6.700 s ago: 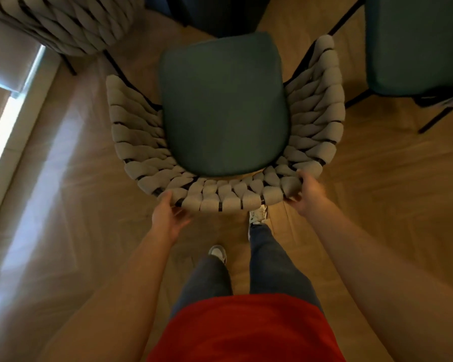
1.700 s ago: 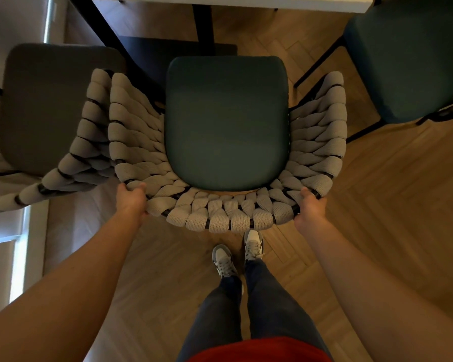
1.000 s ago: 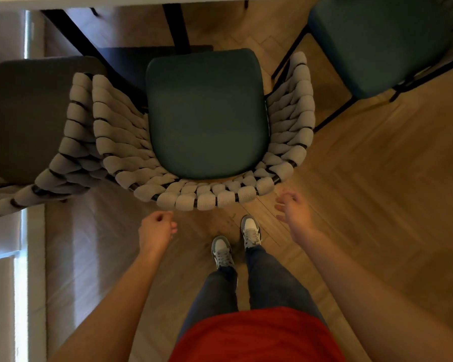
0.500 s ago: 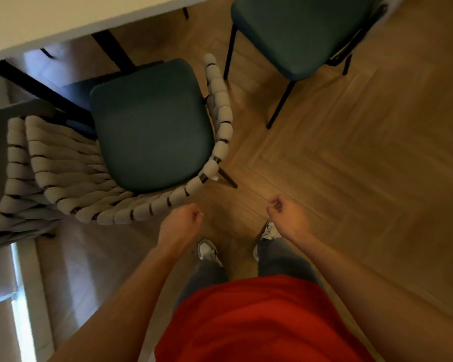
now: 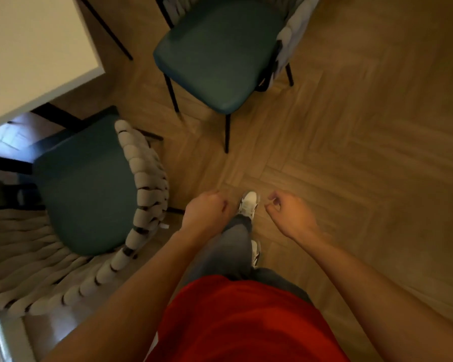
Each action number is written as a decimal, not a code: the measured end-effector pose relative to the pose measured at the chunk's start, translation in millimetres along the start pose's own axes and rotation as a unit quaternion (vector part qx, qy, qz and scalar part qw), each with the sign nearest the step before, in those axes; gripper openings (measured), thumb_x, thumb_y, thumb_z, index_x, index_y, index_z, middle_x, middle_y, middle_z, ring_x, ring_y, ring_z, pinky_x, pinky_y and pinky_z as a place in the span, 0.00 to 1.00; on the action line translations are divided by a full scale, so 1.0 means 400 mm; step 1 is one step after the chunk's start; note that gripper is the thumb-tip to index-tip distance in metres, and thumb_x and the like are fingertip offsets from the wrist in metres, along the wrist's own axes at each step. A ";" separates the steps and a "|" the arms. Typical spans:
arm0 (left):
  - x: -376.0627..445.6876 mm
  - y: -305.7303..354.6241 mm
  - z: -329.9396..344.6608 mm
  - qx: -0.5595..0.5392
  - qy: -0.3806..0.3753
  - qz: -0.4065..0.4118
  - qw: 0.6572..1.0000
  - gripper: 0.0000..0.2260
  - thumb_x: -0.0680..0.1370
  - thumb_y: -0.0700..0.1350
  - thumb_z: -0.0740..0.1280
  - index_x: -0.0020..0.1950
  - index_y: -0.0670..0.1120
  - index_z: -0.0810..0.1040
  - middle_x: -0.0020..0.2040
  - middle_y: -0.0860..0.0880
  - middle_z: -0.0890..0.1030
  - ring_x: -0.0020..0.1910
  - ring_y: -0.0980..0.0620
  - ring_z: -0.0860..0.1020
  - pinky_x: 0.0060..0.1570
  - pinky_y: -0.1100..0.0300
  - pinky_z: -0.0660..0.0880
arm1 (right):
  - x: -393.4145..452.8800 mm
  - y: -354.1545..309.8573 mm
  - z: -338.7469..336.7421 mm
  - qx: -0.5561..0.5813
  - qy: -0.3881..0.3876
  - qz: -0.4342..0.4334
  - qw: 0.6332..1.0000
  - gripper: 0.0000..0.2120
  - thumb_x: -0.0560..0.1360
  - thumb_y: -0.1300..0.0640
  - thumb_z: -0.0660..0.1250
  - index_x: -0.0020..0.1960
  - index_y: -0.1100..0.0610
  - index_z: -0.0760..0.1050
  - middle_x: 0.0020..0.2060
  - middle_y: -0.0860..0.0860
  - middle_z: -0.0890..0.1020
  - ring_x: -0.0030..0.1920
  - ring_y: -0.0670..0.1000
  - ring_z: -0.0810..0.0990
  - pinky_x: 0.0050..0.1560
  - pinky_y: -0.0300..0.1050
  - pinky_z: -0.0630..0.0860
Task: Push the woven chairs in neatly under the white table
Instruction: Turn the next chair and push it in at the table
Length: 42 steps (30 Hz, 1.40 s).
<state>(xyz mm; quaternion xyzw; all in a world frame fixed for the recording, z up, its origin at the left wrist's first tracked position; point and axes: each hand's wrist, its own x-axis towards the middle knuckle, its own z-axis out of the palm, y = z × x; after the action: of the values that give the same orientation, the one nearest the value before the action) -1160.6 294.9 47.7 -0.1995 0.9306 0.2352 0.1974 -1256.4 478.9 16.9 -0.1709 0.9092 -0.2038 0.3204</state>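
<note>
Here, both hands hang free over the wood floor (image 5: 351,152): left hand (image 5: 207,212) curled into a loose fist, right hand (image 5: 290,215) likewise half-closed, neither holding anything. Near woven chair (image 5: 89,184), green seat w/ grey braided back, sits at lower left, its front edge tucked just under the white bench (image 5: 32,48) corner. A 2nd woven chair (image 5: 220,53) stands at top centre, beside the bench but clear of it, apart from the hands.
</note>
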 end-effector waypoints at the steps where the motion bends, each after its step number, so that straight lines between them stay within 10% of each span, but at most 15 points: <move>1: 0.046 0.026 -0.015 -0.005 0.002 0.009 1.000 0.11 0.80 0.49 0.59 0.48 0.46 0.79 0.43 0.49 0.78 0.42 0.49 0.77 0.41 0.53 0.76 | 0.032 0.006 -0.028 0.002 0.008 0.000 1.000 0.14 0.78 0.50 0.62 0.61 0.53 0.77 0.55 0.52 0.81 0.55 0.53 0.78 0.42 0.42 0.67; 15: 0.598 0.341 -0.233 0.021 -0.028 0.085 0.996 0.11 0.79 0.48 0.59 0.48 0.45 0.79 0.43 0.50 0.79 0.41 0.50 0.78 0.40 0.53 0.76 | 0.446 0.102 -0.463 -0.003 0.028 0.030 0.999 0.14 0.78 0.50 0.62 0.61 0.53 0.76 0.55 0.52 0.80 0.55 0.54 0.78 0.52 0.51 0.76; 42: 1.464 0.776 -0.424 -0.175 0.086 -0.203 0.959 0.08 0.79 0.50 0.61 0.48 0.51 0.80 0.43 0.53 0.80 0.42 0.52 0.78 0.41 0.52 0.78 | 1.444 0.251 -1.213 -0.107 -0.098 -0.159 0.977 0.09 0.78 0.52 0.61 0.55 0.52 0.77 0.50 0.49 0.81 0.50 0.51 0.78 0.45 0.47 0.74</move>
<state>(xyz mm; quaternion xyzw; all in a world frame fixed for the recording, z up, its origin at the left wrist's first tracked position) -1844.2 295.8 26.6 -0.4354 0.8281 0.3314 0.1219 -2016.2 436.8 18.0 -0.3655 0.8512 -0.1362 0.3511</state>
